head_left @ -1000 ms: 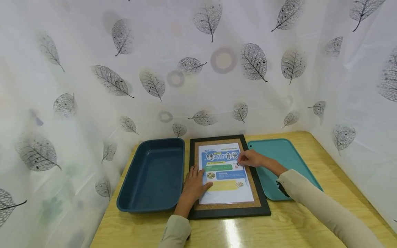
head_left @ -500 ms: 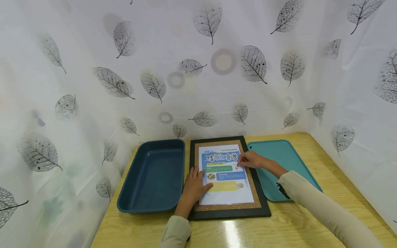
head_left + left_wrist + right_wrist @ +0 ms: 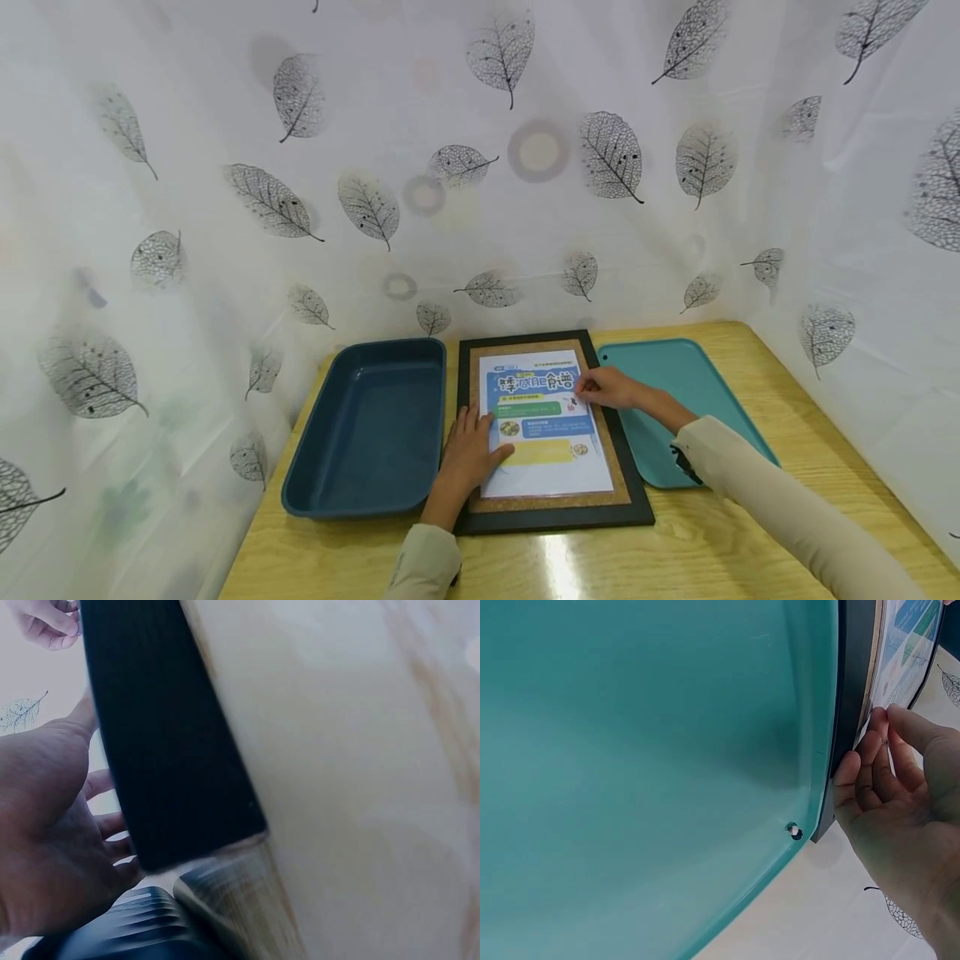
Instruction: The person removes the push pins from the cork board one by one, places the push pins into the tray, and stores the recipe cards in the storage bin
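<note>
A printed sheet with a glossy surface, blue, green and yellow blocks and large Chinese lettering lies on a black-framed cork board. My left hand rests flat on the board's left side, fingers spread, thumb and fingertips on the sheet's left edge. In the left wrist view its fingers show beside the dark frame. At the upper right edge of the sheet, my right hand pinches with thumb and forefinger tips. The right wrist view shows this hand with its other fingers curled beside the frame.
A deep dark blue tray stands left of the board. To its right lies a flat teal tray with a small hole in one corner, under the right forearm. A leaf-patterned white curtain surrounds the wooden table.
</note>
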The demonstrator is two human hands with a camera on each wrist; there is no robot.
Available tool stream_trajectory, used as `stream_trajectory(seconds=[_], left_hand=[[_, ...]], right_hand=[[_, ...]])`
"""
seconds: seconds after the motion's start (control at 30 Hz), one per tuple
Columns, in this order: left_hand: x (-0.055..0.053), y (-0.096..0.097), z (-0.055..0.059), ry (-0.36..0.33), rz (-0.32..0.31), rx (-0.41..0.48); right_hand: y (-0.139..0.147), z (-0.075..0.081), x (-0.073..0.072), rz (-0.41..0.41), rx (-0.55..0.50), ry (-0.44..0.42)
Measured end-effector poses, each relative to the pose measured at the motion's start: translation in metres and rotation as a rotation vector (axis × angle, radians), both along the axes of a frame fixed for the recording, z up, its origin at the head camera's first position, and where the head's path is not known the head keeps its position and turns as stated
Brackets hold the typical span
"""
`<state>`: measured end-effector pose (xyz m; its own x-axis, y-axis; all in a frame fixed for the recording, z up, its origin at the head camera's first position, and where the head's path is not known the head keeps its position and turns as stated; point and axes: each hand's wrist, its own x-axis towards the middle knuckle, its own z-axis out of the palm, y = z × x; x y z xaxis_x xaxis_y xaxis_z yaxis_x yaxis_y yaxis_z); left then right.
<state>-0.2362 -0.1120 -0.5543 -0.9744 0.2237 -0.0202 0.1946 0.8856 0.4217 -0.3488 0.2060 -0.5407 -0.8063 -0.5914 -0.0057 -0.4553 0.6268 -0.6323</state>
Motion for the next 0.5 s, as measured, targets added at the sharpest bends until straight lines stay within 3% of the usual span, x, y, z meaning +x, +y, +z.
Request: stream_trajectory(seconds=[0.5], left_hand=[[0.0002, 0.0003, -0.0008, -0.003, 0.001, -0.012]], right_hand=[[0.0094, 0.0039, 0.0037, -0.010, -0.029, 0.032]])
